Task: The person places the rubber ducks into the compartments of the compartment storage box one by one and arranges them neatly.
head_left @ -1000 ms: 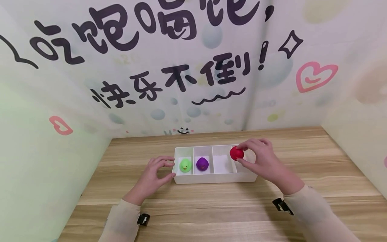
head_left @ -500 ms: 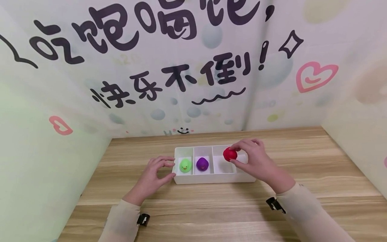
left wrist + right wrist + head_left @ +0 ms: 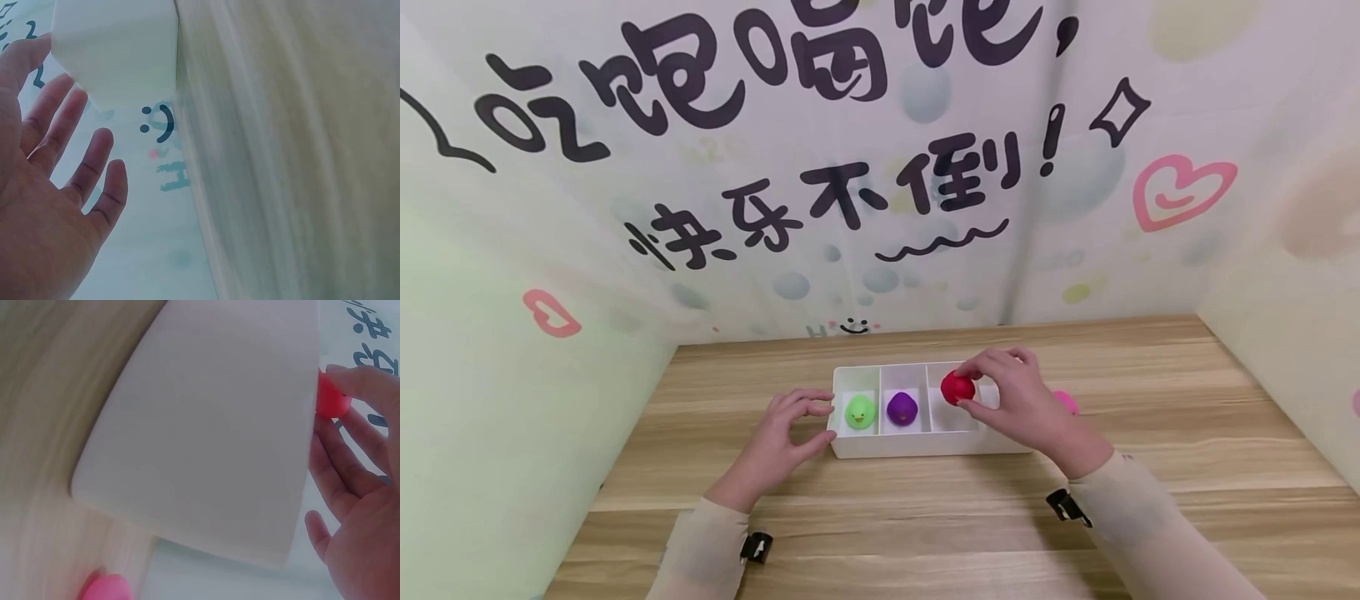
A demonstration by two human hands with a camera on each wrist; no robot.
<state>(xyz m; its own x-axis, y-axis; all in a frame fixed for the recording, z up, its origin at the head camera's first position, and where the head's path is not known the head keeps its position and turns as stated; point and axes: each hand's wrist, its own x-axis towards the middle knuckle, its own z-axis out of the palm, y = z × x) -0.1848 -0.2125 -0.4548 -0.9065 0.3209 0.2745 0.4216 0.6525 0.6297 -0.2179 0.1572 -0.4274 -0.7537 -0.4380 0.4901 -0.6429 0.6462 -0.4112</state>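
Observation:
A white divided box stands on the wooden table. In its leftmost compartment sits a green toy duck, and a purple toy duck occupies the one beside it. My right hand pinches a red toy duck between thumb and fingers, over the third compartment. The right wrist view shows that red duck just past the box's rim, partly hidden. My left hand touches the box's left end with its fingertips; in the left wrist view its fingers are spread and loosely extended. My right hand covers much of the last compartment.
A pink toy lies on the table right of the box, partly behind my right hand. A printed wall panel rises along the table's back edge, with side panels at left and right.
My right hand has moved left with the red duck, from the divider by the last compartment to over the third. The pink toy has come into view behind it. The left hand stays put.

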